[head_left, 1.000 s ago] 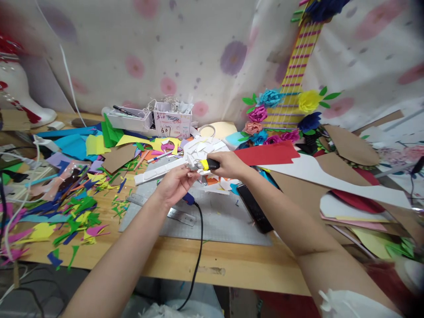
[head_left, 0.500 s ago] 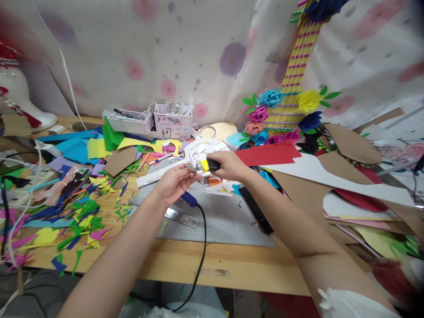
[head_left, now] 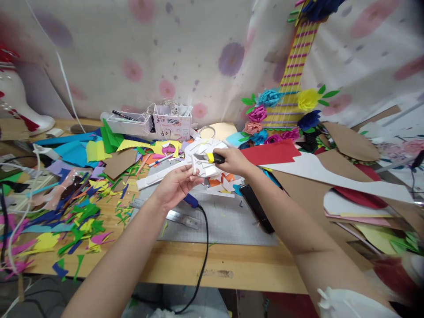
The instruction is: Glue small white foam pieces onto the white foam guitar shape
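In my right hand is a yellow-and-black utility knife, its blade pointing left. Just below the blade, my left hand pinches a small white strip between thumb and fingers. Behind both hands lies a round white piece covered with overlapping white scraps, with a long white arm reaching left. Under my left hand, a blue-handled tool with a black cord rests by a metal ruler on the grey cutting mat.
A dark phone lies beneath my right forearm. Colourful paper scraps cover the left of the table. White boxes and a flower-trimmed yellow paper guitar stand at the back. Cardboard sheets are piled at right.
The knife has drawn slightly right, away from my left fingers, and its blade now shows. The white strip now stands up from my left fingertips.
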Motion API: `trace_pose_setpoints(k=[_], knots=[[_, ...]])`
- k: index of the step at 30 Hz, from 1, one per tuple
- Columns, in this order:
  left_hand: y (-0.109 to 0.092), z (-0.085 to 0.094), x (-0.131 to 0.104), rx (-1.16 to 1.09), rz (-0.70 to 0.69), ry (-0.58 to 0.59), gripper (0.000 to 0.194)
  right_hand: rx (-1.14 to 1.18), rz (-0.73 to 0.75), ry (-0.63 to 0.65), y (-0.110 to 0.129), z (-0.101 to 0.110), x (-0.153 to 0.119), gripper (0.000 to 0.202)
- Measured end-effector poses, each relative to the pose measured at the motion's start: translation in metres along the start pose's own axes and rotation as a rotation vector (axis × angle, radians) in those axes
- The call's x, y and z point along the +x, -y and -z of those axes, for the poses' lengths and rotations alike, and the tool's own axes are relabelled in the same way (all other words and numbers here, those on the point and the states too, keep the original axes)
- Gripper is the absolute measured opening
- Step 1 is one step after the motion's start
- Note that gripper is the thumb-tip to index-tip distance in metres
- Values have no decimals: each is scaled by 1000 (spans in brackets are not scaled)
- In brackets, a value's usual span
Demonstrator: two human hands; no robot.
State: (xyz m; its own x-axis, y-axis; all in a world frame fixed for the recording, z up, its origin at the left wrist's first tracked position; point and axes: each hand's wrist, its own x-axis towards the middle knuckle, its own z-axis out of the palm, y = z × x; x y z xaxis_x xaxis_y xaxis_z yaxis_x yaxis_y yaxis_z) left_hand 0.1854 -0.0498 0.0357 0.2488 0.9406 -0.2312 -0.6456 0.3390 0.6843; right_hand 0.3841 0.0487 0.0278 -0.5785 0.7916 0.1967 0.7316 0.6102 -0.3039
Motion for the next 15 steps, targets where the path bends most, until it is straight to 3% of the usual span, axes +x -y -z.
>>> trace_pose_setpoints(k=[3,10,15], knots=[[-1,3,2,27,-34,-21,10,32,-10,2,1,-1,-4,18],[2,6,4,82,-50,-46,10,62,125,74,34,-2,-7,5],[2,8,3,100,-43,-12,9,30,107,64,29,-4,-3,6]])
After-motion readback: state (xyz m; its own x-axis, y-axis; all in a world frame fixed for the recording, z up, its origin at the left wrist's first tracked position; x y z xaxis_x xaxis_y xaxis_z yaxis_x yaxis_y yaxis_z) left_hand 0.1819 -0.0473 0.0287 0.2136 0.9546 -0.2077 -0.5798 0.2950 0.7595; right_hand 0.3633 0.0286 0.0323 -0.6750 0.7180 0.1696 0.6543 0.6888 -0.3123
